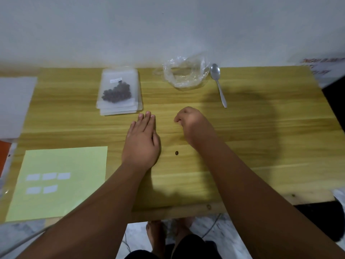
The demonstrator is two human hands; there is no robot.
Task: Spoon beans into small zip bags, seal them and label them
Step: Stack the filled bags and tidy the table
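A small zip bag of dark beans (116, 92), with a white label near its top, lies on a stack of zip bags (121, 110) at the back of the wooden table (261, 139). A crumpled clear plastic bag (185, 72) sits to the right of it, with a metal spoon (218, 84) beside it. My left hand (142, 141) lies flat on the table, fingers straight and together, holding nothing. My right hand (192, 124) is curled with the fingertips pinched together on the tabletop; whether it holds anything is hidden. A single loose bean (176, 152) lies between my forearms.
A pale green sheet (61, 165) with several white blank labels (48, 176) lies at the front left. A white sheet (15, 105) rests at the left edge. The wall runs right behind the table. The table's front edge is just below my forearms.
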